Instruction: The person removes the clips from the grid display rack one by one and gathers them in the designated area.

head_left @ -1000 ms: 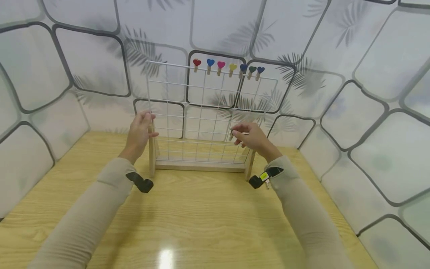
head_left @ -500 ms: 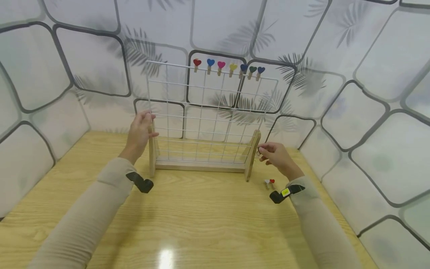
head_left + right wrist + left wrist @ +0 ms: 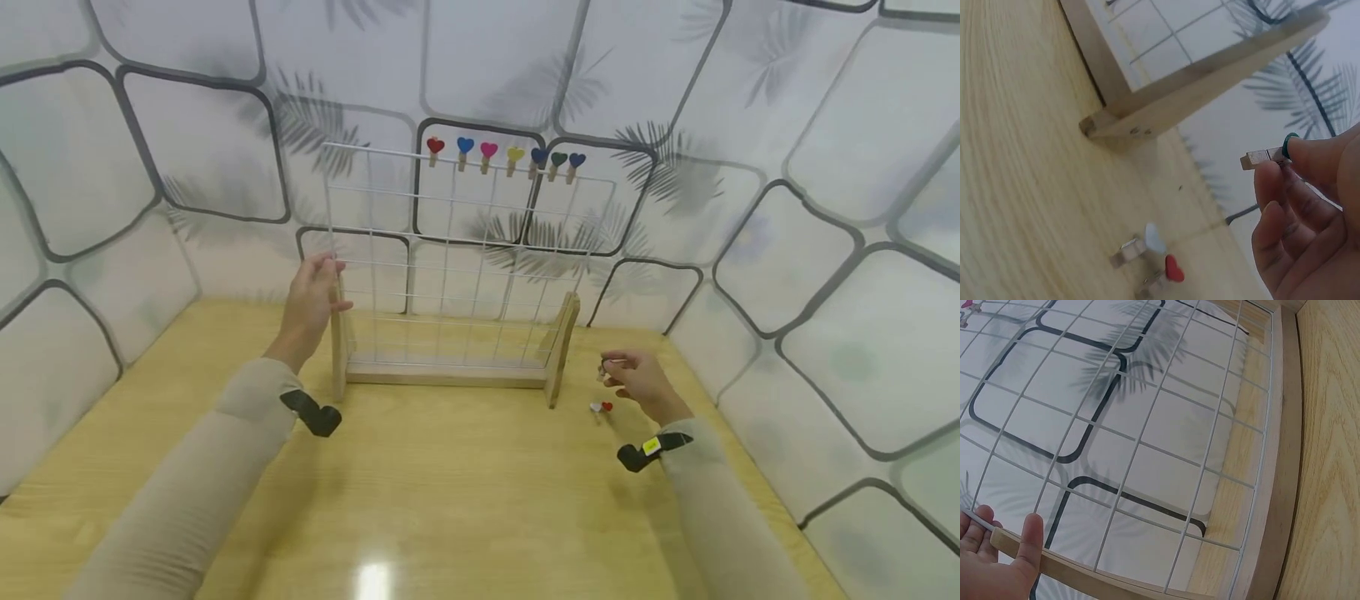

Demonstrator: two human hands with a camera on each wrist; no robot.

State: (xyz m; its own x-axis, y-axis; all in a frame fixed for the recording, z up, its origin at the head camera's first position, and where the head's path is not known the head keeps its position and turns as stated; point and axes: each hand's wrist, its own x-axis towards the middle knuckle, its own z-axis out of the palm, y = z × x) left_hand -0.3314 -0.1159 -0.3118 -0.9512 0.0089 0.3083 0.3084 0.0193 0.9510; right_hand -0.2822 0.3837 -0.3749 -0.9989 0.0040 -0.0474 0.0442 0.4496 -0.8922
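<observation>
A white wire grid stands upright in a wooden stand [image 3: 442, 380]. My left hand [image 3: 303, 304] grips its left edge; in the left wrist view, the thumb lies on the front side of the wooden post [image 3: 1085, 575] and the fingers reach round the wire. Right of the stand, above the table, my right hand [image 3: 641, 383] pinches a small wooden clothespin [image 3: 1260, 157] with a dark green head between thumb and fingers. Two more clothespins lie on the table below that hand, one with a white heart [image 3: 1155, 239], one with a red heart [image 3: 1174, 269].
Several heart clothespins, among them a red one [image 3: 435, 146] and a yellow one [image 3: 515, 155], sit along the grid's top wire. The stand's right wooden leg [image 3: 562, 346] rises left of my right hand. Patterned walls surround the wood-grain table [image 3: 465, 500].
My right hand has moved from the front of the grid to the right and down, past the stand's leg, still pinching the clothespin. The left hand keeps its hold on the rack.
</observation>
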